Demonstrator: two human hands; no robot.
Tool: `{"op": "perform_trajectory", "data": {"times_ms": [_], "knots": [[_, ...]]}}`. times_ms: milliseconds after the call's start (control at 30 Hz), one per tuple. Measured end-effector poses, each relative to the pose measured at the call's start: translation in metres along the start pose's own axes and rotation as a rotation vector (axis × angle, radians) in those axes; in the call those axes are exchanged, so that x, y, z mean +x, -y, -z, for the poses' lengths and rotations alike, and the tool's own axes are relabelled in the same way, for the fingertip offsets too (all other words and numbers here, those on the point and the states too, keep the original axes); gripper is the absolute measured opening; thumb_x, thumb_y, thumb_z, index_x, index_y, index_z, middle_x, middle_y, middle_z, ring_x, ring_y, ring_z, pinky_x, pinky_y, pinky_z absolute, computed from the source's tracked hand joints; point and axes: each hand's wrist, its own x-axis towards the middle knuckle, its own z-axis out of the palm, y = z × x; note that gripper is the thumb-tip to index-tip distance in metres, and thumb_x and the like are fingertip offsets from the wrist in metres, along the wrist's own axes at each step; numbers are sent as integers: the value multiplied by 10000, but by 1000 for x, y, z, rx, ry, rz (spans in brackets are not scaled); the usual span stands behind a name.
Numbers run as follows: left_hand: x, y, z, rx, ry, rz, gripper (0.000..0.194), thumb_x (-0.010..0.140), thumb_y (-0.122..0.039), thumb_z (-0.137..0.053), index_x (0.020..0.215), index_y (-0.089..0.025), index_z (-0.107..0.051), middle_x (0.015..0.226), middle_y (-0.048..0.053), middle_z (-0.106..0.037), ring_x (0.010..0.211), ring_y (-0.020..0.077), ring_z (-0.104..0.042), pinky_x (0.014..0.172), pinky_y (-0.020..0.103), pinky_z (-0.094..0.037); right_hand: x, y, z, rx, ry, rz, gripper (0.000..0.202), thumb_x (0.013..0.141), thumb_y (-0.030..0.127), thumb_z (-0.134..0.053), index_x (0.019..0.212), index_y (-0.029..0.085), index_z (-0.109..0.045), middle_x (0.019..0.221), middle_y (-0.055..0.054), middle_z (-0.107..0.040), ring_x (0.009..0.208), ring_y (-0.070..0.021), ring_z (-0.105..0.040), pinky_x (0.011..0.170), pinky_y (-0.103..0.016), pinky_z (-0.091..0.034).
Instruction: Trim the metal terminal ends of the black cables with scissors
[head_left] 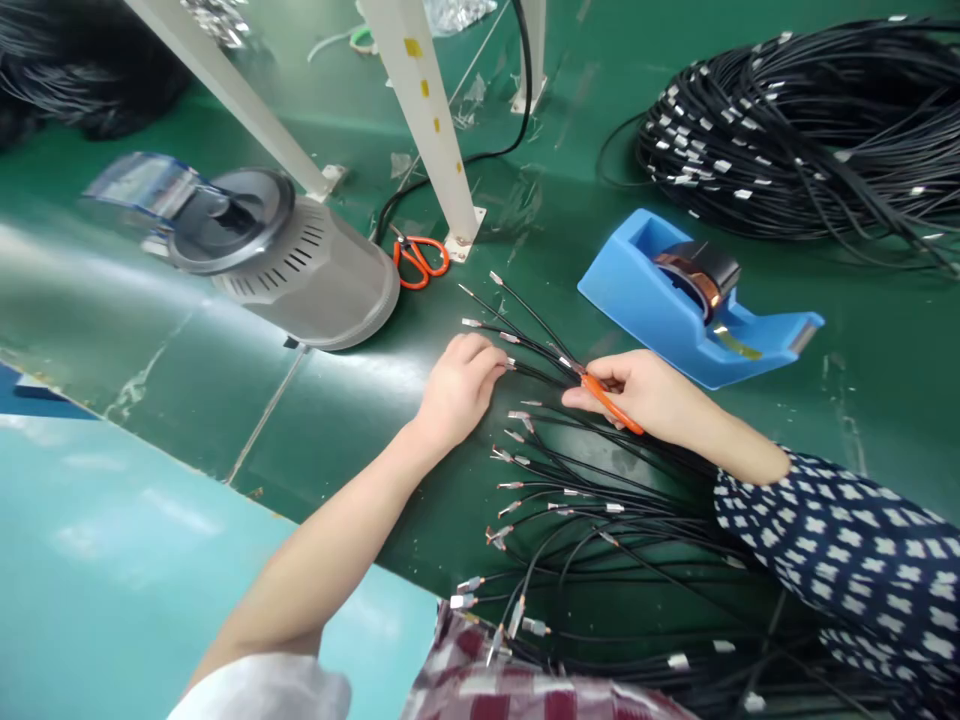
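Note:
My left hand (466, 385) is closed in a pinch on the metal-tipped end of a thin black cable (536, 374). My right hand (637, 395) grips an orange-handled pliers-like tool (613, 404), whose dark jaws point left among several black cables. Fingers partly hide the tool, so its exact kind is unclear. Below both hands, a fanned-out bunch of black cables (600, 490) lies with metal terminals and white labels at the left ends. The bunch runs rightward under my patterned right sleeve.
A blue tape dispenser (637, 290) stands beyond my right hand. Behind it lies a big coil of black cable (750, 140). Orange-handled scissors (421, 262) rest by a white post (431, 130). A grey machine (322, 270) lies at left on the green table (360, 440).

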Motion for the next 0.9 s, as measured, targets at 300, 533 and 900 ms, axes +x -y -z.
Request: {"op": "perform_trajectory", "data": {"times_ms": [300,533,900], "knots": [[-12,-21,24,-1061,34,531,137,836,-268,-732,915,-170,-677,700,35,-709,603,148,-650,540,247,-506,-2,21,-3,-573,-151,100,545,828,711,-537,605,215,-514,544,23,-551,542,-131,-438,540,-282,-228],[-10,-29,29,-1315,80,643,198,789,-300,-796,839,-148,-680,642,33,-710,551,123,-645,497,205,-498,2,26,-8,-754,-240,308,429,873,592,-557,695,202,-569,658,28,-653,585,-119,-536,673,-306,-291],[-13,-34,23,-1330,22,755,337,808,-341,-776,689,-160,-517,567,6,-679,473,109,-608,411,171,-423,-1,31,-17,-757,-210,324,445,882,600,-549,654,219,-592,601,42,-654,551,-130,-540,675,-307,-307]]}}
